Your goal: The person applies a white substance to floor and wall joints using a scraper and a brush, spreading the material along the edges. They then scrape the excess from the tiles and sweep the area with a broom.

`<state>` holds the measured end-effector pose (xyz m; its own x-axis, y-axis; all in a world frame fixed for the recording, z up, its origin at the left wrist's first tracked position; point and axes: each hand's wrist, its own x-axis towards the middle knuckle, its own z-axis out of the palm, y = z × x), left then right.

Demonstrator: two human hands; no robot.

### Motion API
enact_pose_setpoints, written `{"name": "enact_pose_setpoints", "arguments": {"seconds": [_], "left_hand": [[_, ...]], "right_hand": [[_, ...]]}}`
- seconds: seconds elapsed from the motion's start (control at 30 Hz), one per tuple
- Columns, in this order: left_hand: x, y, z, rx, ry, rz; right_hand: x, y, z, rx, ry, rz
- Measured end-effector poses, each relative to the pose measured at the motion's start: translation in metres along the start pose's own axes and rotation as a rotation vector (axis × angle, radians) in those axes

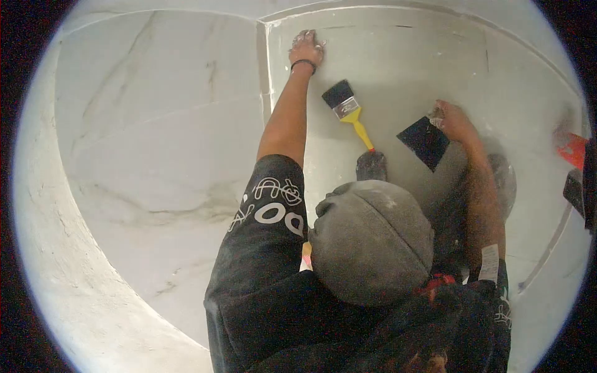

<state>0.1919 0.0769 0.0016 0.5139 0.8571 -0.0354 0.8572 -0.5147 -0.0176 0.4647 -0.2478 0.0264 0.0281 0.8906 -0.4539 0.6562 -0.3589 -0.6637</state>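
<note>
Neither of my own hands is in view. In front of me and below, a person in a grey cap (pixel 373 242) and black shirt (pixel 267 311) bends over a glossy pale tile surface (pixel 398 59). That person's left hand (pixel 306 50), with white smears on its fingers, touches the surface near a white joint line (pixel 268 68). Their right hand (pixel 457 121) grips a black, square, flat spreader (pixel 425 143) by one corner. Between those arms lies a paintbrush (pixel 356 118) with dark bristles and a yellow handle.
White tiles with grey-brown veins (pixel 149 149) spread across the left, bordered by a rough pale edge (pixel 68 242). A dark shoe tip (pixel 372 166) shows above the cap. At the right edge are a blurred red object (pixel 571 149) and a dark flat piece (pixel 573 191).
</note>
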Motion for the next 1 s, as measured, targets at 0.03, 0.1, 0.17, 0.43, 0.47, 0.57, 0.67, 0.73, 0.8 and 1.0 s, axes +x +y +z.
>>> {"name": "enact_pose_setpoints", "arguments": {"seconds": [0.03, 0.1, 0.17, 0.43, 0.47, 0.57, 0.67, 0.73, 0.8, 1.0], "left_hand": [[-0.001, 0.004, -0.009, -0.024, -0.051, -0.053], [0.000, 0.009, -0.001, -0.041, 0.015, -0.075], [-0.006, 0.022, 0.009, -0.062, 0.067, -0.100], [-0.157, 0.214, -0.035, -0.231, -0.425, 0.307], [-0.173, 0.224, -0.048, -0.194, -0.473, 0.362], [-0.203, 0.228, -0.036, -0.316, -0.341, 0.288], [-0.196, 0.230, -0.037, -0.299, -0.491, 0.248], [-0.191, 0.229, -0.027, -0.289, -0.482, 0.274], [-0.190, 0.229, -0.019, -0.279, -0.475, 0.313], [-0.198, 0.230, -0.037, -0.288, -0.358, 0.453]], "right_hand": [[0.003, 0.005, 0.006, 0.017, 0.049, -0.035], [0.005, 0.021, 0.012, 0.033, 0.099, -0.063], [-0.002, 0.002, -0.001, 0.004, 0.043, -0.037], [-0.007, 0.013, -0.024, -0.020, 0.124, -0.057], [-0.009, 0.013, -0.026, 0.059, 0.151, 0.049], [-0.007, 0.020, -0.022, 0.054, 0.127, -0.012], [-0.006, 0.012, -0.017, 0.001, 0.099, -0.105], [-0.007, 0.001, -0.019, -0.024, 0.072, -0.071], [-0.008, 0.001, -0.022, -0.046, 0.052, -0.026], [-0.006, 0.016, -0.018, -0.009, 0.078, -0.009]]}}
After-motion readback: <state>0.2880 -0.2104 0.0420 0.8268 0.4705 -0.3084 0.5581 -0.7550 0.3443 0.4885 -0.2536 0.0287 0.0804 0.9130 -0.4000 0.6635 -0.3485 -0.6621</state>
